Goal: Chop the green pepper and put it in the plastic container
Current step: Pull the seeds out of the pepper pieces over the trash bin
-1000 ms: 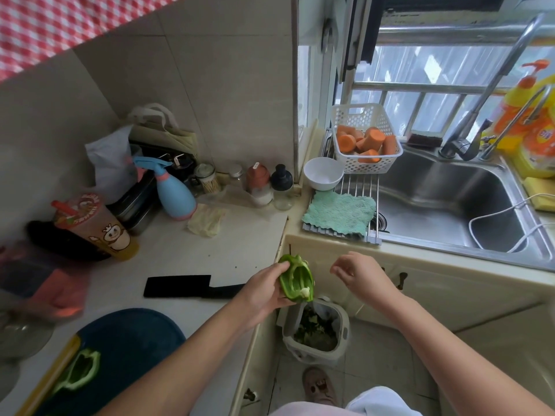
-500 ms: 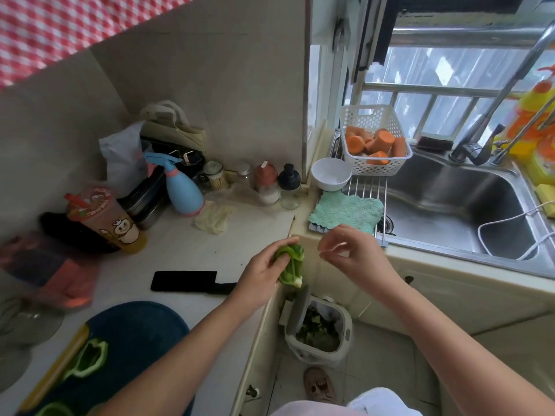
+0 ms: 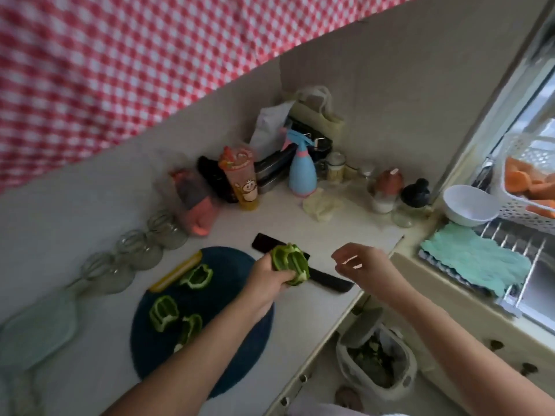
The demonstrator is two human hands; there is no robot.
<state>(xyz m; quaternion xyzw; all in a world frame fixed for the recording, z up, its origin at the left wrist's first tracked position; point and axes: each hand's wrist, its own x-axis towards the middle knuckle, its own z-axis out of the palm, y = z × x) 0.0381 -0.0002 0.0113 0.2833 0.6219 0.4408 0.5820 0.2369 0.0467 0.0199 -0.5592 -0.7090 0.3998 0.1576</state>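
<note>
My left hand (image 3: 271,274) grips a hollowed green pepper piece (image 3: 290,262) just above the black cleaver (image 3: 303,264) that lies flat on the white counter. Three more green pepper pieces (image 3: 196,276) lie on the round dark blue cutting board (image 3: 210,340) to the left. My right hand (image 3: 363,262) hovers over the counter's edge, fingers loosely curled, holding nothing. A pale plastic container (image 3: 36,328) sits blurred at the far left of the counter.
Glass jars (image 3: 135,250) line the left wall. A cartoon cup (image 3: 241,181), blue spray bottle (image 3: 301,172) and seasoning bottles crowd the back corner. A white bowl (image 3: 468,204), teal cloth (image 3: 474,259) and basket of carrots (image 3: 531,187) sit right. A waste bin (image 3: 378,358) stands on the floor below.
The view swung left from the sink to the cutting board. My left hand carried the pepper piece from above the waste bin back over the counter and cleaver; my right hand followed.
</note>
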